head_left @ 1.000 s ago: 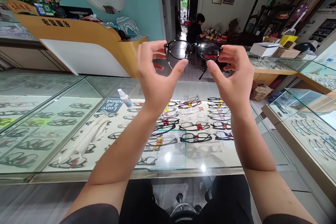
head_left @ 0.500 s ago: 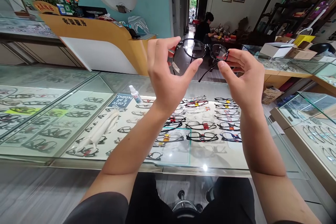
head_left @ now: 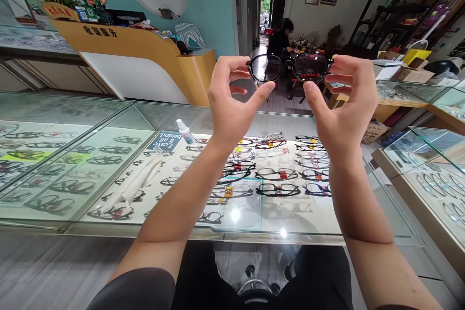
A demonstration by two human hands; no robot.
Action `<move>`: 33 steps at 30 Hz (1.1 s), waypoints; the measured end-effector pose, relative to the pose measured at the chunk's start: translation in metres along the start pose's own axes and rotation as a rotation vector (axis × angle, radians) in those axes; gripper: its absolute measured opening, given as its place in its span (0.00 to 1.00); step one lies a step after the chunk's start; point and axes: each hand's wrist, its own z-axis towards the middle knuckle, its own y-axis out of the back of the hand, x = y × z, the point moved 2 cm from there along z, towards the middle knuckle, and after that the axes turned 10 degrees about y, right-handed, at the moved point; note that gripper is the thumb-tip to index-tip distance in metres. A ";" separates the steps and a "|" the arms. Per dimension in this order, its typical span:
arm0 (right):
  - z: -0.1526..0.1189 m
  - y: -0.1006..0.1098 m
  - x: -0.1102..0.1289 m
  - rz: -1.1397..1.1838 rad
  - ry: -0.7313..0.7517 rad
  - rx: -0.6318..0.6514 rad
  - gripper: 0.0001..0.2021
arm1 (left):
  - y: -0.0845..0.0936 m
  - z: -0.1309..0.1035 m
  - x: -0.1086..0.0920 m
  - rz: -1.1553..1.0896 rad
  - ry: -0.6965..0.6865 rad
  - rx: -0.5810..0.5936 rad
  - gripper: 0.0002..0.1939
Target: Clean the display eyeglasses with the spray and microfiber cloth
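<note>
Now your left hand (head_left: 236, 99) and your right hand (head_left: 347, 101) are pinching the black glasses (head_left: 289, 68) at both sides, above the glass counter (head_left: 290, 223).

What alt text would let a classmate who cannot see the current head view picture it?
Left hand and right hand hold up dark-framed glasses by their two sides, above a glass display counter with rows of eyeglasses, a white cloth and a spray bottle.
</note>
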 end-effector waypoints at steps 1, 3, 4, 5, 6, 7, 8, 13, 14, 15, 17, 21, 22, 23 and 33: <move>0.000 0.000 0.000 -0.010 0.005 0.002 0.20 | 0.000 0.000 0.000 0.010 -0.006 -0.002 0.35; 0.000 -0.001 -0.002 -0.018 0.016 0.009 0.21 | 0.000 -0.002 0.000 0.048 -0.039 -0.042 0.34; -0.001 -0.003 -0.003 -0.014 0.020 0.012 0.21 | 0.001 -0.002 -0.001 0.071 -0.066 -0.077 0.34; -0.001 -0.005 -0.005 -0.002 0.022 0.011 0.21 | 0.003 -0.003 -0.002 0.092 -0.098 -0.117 0.34; -0.002 -0.008 -0.006 0.016 0.023 0.011 0.21 | 0.004 -0.004 -0.002 0.113 -0.132 -0.154 0.35; -0.003 -0.011 -0.008 0.041 0.022 0.007 0.21 | 0.006 -0.004 -0.002 0.133 -0.164 -0.184 0.35; -0.004 -0.014 -0.009 0.068 0.020 0.001 0.21 | 0.007 -0.004 -0.001 0.149 -0.193 -0.203 0.35; -0.008 -0.025 -0.013 0.130 0.008 -0.038 0.21 | 0.009 -0.004 0.003 0.127 -0.220 -0.191 0.37; -0.008 -0.026 -0.013 0.119 0.006 -0.033 0.22 | 0.009 -0.003 0.004 0.108 -0.204 -0.182 0.37; -0.009 -0.026 -0.012 0.106 0.006 -0.027 0.22 | 0.009 -0.003 0.004 0.091 -0.184 -0.177 0.38; -0.009 -0.026 -0.010 0.082 0.012 -0.018 0.23 | 0.007 -0.002 0.005 0.057 -0.136 -0.167 0.38; -0.010 -0.024 -0.006 0.058 0.025 -0.014 0.24 | 0.003 0.003 0.014 -0.010 -0.050 -0.094 0.40; -0.010 -0.024 -0.005 0.059 0.025 -0.015 0.23 | 0.001 0.005 0.018 -0.020 -0.034 -0.073 0.41; -0.010 -0.024 -0.005 0.065 0.026 -0.017 0.23 | -0.001 0.007 0.022 -0.026 -0.021 -0.059 0.42; -0.010 -0.022 0.003 0.126 -0.003 -0.023 0.23 | -0.009 0.014 0.036 0.030 -0.049 -0.026 0.39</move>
